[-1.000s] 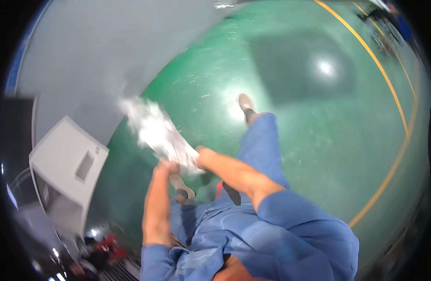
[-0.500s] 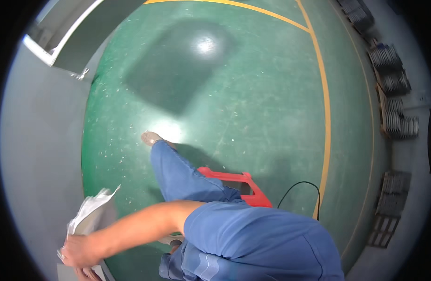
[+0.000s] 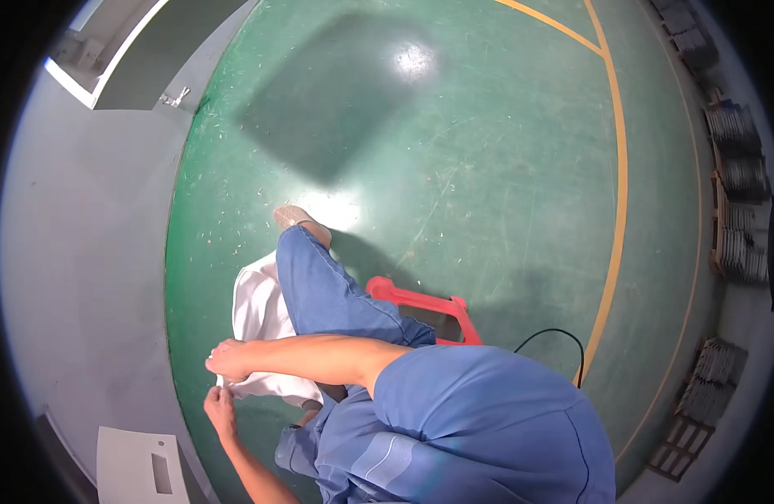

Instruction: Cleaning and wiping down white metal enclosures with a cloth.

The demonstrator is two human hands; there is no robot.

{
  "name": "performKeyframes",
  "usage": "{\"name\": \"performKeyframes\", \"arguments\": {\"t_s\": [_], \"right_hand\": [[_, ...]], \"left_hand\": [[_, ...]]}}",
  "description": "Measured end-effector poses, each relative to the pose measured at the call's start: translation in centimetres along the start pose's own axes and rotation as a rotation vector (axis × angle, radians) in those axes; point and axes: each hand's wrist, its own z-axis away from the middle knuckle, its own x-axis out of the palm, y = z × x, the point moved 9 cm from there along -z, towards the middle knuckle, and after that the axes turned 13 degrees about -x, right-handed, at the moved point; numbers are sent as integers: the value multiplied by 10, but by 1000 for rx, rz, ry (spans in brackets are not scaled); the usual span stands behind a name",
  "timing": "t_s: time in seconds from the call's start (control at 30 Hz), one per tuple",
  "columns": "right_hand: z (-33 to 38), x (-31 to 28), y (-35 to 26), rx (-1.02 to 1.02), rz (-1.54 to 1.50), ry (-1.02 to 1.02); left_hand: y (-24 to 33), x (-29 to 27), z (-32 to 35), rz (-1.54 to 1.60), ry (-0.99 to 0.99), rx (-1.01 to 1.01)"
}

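A white cloth [image 3: 261,302] hangs beside my blue-trousered leg [image 3: 320,294], part of it behind the leg. My right hand [image 3: 229,360], reaching across from the right, is closed on the cloth's near edge. Just below it, my left hand [image 3: 221,407] comes up from the lower edge with its fingers pinched at the same edge. The two hands are close together but apart. Folds run down the cloth, and its lower part passes under my right forearm.
A red plastic stool [image 3: 429,301] stands right of my leg, with a black cable [image 3: 555,331] beyond it. A grey wall [image 3: 101,252] with a tap [image 3: 177,97] runs along the left. At lower left is a white slotted box [image 3: 135,466]. Stacked grey pieces [image 3: 731,130] line the right.
Both hands and the cloth have moved right, away from the wall and next to my leg. My left hand, mostly hidden before, now shows clearly. The whole view has shifted a little.
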Motion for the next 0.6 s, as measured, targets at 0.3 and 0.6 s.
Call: {"name": "performKeyframes", "arguments": {"t_s": [0.3,0.6], "right_hand": [[31,-119,15,-22,-519,584],[30,-162,32,128,-518,419]], "left_hand": [[137,-47,37,85,193,85],[147,-119,44,677,221,208]]}}
